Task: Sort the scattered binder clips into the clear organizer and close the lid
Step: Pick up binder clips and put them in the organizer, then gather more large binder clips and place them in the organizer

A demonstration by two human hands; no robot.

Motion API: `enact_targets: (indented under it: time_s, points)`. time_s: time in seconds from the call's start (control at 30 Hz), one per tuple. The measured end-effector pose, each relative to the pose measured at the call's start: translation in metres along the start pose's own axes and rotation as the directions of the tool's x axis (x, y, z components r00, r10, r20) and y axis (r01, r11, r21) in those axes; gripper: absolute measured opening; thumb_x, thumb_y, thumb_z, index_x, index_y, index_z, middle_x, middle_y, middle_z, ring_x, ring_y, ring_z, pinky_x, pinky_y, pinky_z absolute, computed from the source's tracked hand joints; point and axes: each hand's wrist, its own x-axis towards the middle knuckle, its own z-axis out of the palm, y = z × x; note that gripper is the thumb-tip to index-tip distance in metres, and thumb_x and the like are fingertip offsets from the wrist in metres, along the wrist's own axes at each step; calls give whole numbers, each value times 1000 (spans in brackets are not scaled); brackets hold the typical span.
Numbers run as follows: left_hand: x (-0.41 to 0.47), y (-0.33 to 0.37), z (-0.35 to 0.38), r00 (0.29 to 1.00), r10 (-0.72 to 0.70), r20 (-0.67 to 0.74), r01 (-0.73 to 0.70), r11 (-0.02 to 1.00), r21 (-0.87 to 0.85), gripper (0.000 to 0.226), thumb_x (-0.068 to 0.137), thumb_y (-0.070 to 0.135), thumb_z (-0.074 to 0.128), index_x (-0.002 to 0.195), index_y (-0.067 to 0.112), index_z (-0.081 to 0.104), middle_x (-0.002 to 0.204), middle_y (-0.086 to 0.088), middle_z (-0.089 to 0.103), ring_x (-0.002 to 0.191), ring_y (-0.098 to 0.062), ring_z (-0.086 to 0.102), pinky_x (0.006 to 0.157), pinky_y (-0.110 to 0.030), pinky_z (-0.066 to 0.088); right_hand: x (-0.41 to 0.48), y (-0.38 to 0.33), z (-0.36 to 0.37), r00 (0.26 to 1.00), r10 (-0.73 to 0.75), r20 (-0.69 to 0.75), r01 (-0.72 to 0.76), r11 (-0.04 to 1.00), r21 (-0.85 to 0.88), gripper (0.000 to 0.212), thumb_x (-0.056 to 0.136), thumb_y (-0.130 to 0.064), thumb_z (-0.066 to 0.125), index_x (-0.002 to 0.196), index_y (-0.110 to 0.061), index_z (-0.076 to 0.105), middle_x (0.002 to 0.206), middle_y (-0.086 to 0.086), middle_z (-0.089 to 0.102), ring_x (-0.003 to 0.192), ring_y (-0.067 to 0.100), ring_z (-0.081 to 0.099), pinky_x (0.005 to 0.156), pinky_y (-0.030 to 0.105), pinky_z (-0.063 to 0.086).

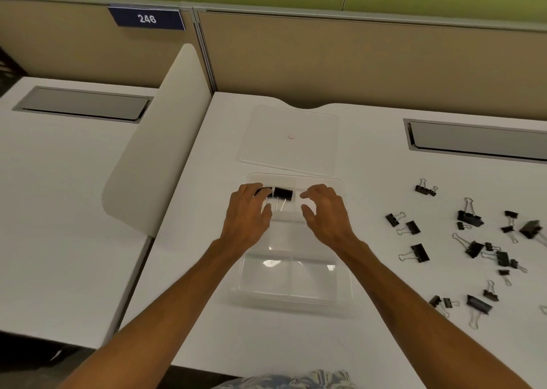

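Binder clips (473, 252) are mostly still scattered on the white desk (384, 344) well off to my right; one black clip (283, 194) already sits in a far compartment of the clear organizer (291, 288), wire handles pointing back toward me; my left hand (247, 211) is over that far-left section, fingertips (260, 189) curled on or around a second dark clip (264, 192) just beside the first, though I can't tell if it's really gripped; my right hand (324, 211) hovers over the far-right section, fingers loosely spread, nothing in them; the lid (291, 140) lies flat on the desk just beyond the organizer.
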Motion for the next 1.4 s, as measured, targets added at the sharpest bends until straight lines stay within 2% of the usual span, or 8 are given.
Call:
enact_targets:
  time_s: [0.1,0.2,0.4,0.53,0.73,0.87,1.13,1.4]
  points:
    - [-13,12,3,1000,-6,13,6,1000,-12,42,89,25,61,127,8,62,132,-12,60,123,-30,55,106,-44,41,-17,5,-9,1000,-11,16,11,1000,-17,32,94,-21,63,125,-13,64,139,9,56,129,27,49,104,38,34]
    - [-28,23,6,998,-52,38,53,999,-15,50,90,36,55,134,13,57,141,-10,54,132,-28,48,110,-48,39,-36,9,-16,1000,-29,11,29,999,-24,36,95,-24,63,129,-13,62,143,11,53,134,28,46,110,42,31]
    - [-55,47,7,997,-45,56,46,999,-25,50,91,30,60,137,13,53,146,-12,47,138,-30,39,114,-44,30,-71,17,-29,1000,3,-11,-3,1000,-21,38,94,-25,63,130,-13,61,144,11,52,135,28,44,108,41,31]
    - [-79,61,8,998,-5,70,6,1000,-12,52,91,37,53,138,14,52,147,-10,46,139,-28,39,114,-43,28,-103,15,-38,999,44,-31,-45,999,-14,39,96,-27,61,132,-13,59,146,10,49,136,26,42,107,40,30]
    - [-121,88,4,992,55,114,-49,997,-53,48,94,31,59,139,16,50,155,-9,35,143,-26,32,117,-42,24,-165,13,-48,993,99,-66,-97,995,32,47,98,-28,57,142,-12,49,157,8,34,142,26,37,109,47,39]
    - [-154,103,0,983,116,142,-103,990,-93,49,95,29,58,141,18,48,157,-9,31,144,-25,27,119,-43,21,-211,9,-52,988,107,-108,-105,994,27,49,97,-29,59,142,-11,49,156,9,36,139,28,41,104,51,44]
    - [-198,139,6,964,182,195,-164,981,-106,49,95,32,58,141,20,46,157,-7,30,144,-25,29,117,-40,18,-285,11,-70,967,222,-126,-224,975,1,51,98,-33,56,145,-16,45,158,6,32,144,23,33,113,44,34]
    - [-208,186,25,948,224,228,-193,970,-150,54,97,33,53,147,24,36,159,-2,26,146,-23,25,119,-42,18,-324,41,-103,933,326,-150,-330,944,3,51,100,-35,52,148,-21,41,159,3,30,148,20,24,117,38,24]
